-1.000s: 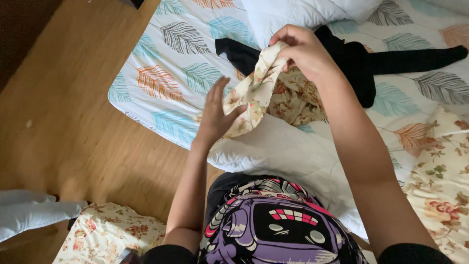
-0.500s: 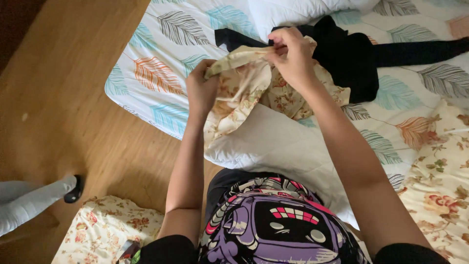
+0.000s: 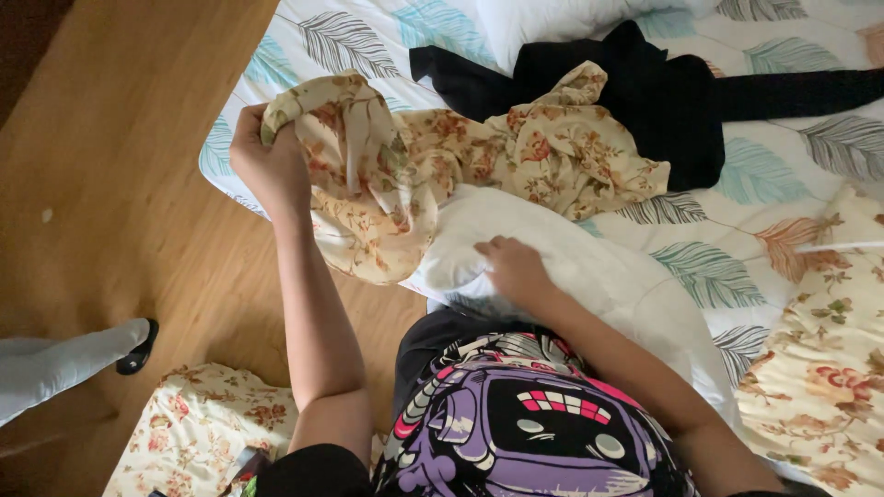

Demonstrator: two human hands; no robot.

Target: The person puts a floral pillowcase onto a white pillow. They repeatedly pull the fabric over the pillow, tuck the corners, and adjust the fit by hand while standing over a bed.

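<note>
Pillowcase [image 3: 387, 184] of cream floral cloth lies half over the near end of a white pillow [image 3: 589, 276] at the edge of the bed [image 3: 737, 166]. It looks light, limp and easily bunched, best gripped at its open hem. The right hand [image 3: 511, 269] presses flat on the pillow, fingers together. The left hand [image 3: 269, 161] is clenched on a hem corner. Farther off lies a black garment [image 3: 645, 92].
</note>
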